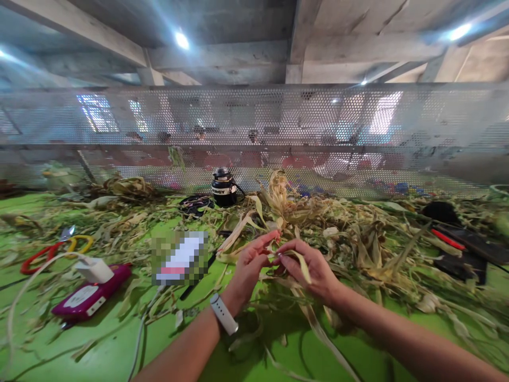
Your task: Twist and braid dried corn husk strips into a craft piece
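In the middle of the head view my hands meet above the green table [254, 366]. My right hand [316, 270] pinches a pale, dry corn husk strip [304, 268], and one end of it curls over the fingers. My left hand [249, 262], with a white band on the wrist, has its thumb and fingers closed at the same spot, against the strip's other end. What lies exactly between the fingertips is small and partly hidden. Just beyond the hands stands a bundle of dried corn husks [278, 193]. More loose husks [371, 252] lie to the right.
Left of my hands are a blurred-out phone [183, 257], a purple power strip [93, 297] with a white charger [94, 269], and red-and-yellow-handled scissors [47, 257]. A black jar [223, 188] stands at the back, before a perforated metal screen [254, 116]. Dark items [465, 244] lie right.
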A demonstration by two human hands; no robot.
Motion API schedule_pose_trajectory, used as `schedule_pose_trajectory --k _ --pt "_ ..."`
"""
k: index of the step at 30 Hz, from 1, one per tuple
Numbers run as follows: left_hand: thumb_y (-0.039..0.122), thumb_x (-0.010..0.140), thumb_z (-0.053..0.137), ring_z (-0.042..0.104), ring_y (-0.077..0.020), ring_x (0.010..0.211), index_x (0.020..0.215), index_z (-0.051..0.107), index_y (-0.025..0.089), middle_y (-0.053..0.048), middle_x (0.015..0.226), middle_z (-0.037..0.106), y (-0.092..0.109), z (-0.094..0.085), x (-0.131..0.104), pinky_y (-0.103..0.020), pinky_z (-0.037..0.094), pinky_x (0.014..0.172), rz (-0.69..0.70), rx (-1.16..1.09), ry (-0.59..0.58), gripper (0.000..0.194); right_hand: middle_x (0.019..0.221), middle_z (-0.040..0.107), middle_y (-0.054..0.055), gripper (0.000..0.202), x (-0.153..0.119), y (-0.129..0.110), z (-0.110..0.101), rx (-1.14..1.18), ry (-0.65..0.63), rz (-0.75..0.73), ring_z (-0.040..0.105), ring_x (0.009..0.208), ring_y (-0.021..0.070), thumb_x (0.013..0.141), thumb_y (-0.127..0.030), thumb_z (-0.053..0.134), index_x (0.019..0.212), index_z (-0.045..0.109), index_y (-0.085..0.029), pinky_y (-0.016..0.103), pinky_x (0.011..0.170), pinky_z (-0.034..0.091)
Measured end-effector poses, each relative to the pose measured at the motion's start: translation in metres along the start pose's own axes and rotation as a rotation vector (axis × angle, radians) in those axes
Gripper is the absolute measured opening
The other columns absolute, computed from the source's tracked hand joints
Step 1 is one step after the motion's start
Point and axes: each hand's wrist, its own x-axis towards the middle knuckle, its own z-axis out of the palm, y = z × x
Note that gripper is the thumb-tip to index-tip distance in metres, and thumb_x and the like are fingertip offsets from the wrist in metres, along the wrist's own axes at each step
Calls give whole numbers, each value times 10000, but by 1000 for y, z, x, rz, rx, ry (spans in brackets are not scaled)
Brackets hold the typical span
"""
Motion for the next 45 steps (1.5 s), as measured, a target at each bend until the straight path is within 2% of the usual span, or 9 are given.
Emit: schedule_pose_trajectory --k 5,9,14,17,24,29,32,36,45 --pt "269 750 578 517 -254 1122 1007 698 164 -88 1151 647 3 -1 0 -350 388 957 109 12 61 303 760 659 20 137 1 7 1 -61 60 20 592 558 124 839 -316 523 907 582 -213 245 547 471" --pt "306 709 671 593 -220 984 953 710 171 -84 1063 686 5 4 1 -306 445 844 20 -18 65 282 841 677 35 140 4 12 1 -126 45 -82 624 741 167 793 -310 587 847 677 -216 288 713 480" --pt "301 677 708 617 -165 821 967 658 163 -63 935 708 5 4 5 -276 458 752 13 -35 52 325 725 644 17 216 10 13 -1 57 75 59 541 548 125 762 -392 613 858 686 -213 252 536 442" --pt "301 686 704 627 -149 773 1027 538 181 -25 806 700 6 3 6 -270 459 741 17 -45 59 397 701 612 14 192 12 11 -5 -9 168 46 525 600 132 730 -390 645 769 684 -206 248 563 420" --pt "266 739 664 629 -141 859 1129 389 208 -25 880 693 5 0 7 -267 443 808 68 -47 48 481 607 496 -11 264 17 16 -7 104 157 174 437 553 108 733 -436 627 706 628 -173 238 523 386" --pt "295 729 677 623 -149 808 1218 341 201 -15 823 679 0 -6 10 -272 442 761 46 33 7 601 834 581 57 141 13 15 -12 -245 242 -116 542 729 161 770 -339 611 735 645 -206 270 625 447" --pt "345 740 665 614 -164 790 1217 364 178 -42 826 673 -2 -8 9 -268 441 712 44 173 -91 588 1060 595 79 101 10 11 -19 -512 101 -358 576 921 185 810 -214 544 825 641 -235 296 777 462" --pt "376 782 615 598 -165 788 1222 367 177 -58 856 656 -1 -8 7 -260 432 678 94 289 -153 543 1153 590 96 185 9 7 -27 -711 -77 -431 602 927 167 854 -135 429 953 561 -218 284 759 477" --pt "359 802 594 597 -162 804 1259 346 187 -35 845 645 2 -7 8 -280 433 720 175 318 -56 547 795 608 65 127 9 13 -24 -900 -37 -439 572 674 147 884 -162 388 939 503 -169 236 618 448"
